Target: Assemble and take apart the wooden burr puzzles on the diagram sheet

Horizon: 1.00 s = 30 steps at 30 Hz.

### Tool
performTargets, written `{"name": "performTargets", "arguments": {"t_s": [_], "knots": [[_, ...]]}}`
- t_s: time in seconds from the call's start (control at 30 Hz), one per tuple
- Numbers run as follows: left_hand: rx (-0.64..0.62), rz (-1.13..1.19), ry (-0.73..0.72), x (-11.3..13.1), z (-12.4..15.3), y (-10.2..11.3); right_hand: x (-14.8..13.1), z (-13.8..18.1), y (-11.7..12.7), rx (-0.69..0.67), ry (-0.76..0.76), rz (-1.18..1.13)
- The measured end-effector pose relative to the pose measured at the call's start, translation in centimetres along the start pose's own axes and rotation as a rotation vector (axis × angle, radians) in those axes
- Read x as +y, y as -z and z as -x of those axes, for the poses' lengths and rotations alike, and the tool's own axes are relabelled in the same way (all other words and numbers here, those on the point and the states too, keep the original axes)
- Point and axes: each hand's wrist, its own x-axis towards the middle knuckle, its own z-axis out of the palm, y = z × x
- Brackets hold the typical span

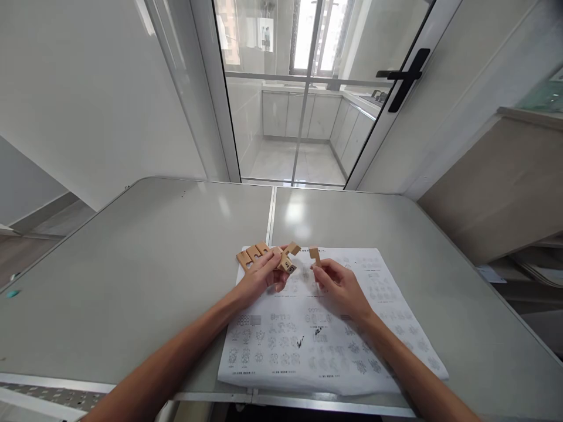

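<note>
My left hand (263,275) is closed round a notched wooden puzzle piece (288,259) with a dark number mark on one face. My right hand (336,282) pinches a smaller wooden piece (315,254) and holds it upright just above the paper. The two pieces sit a few centimetres apart. Both hands hover over the top of a white printed sheet (325,346) covered with small diagrams. A row of flat wooden pieces (251,255) lies on the table at the sheet's upper left corner, just beyond my left fingers.
The grey table (132,281) has a seam (271,217) down its middle. A glass sliding door (303,88) with a black handle (407,73) stands behind. A wooden cabinet (505,181) is at the right. A small teal object (13,293) lies at the left edge.
</note>
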Motion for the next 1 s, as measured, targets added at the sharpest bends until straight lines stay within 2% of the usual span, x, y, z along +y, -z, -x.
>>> {"name": "performTargets", "arguments": {"t_s": [0.07,0.13,0.33,0.47,0.63,0.77,1.0], "knots": [[-0.026,0.01,0.006,0.1,0.1,-0.2,0.5,-0.1,-0.2,0.066,0.074,0.196],[-0.053,-0.003,0.005,0.1,0.2,-0.1,0.8,0.0,-0.5,0.076,0.138,0.326],[-0.092,-0.075,0.008,-0.1,0.1,0.2,1.4,0.1,-1.2,0.085,0.234,0.423],[-0.102,-0.179,-0.009,-0.2,0.1,0.1,1.3,0.0,-1.2,0.109,0.249,0.406],[-0.123,-0.289,-0.029,-0.2,0.2,-0.2,0.3,-0.1,-0.5,0.127,0.199,0.212],[-0.119,-0.328,-0.04,-0.2,0.3,-0.3,-0.4,0.0,0.0,0.049,0.144,0.133],[-0.135,-0.427,-0.041,-0.2,0.6,-0.2,-0.8,0.3,-0.5,-0.071,0.236,0.151]]}}
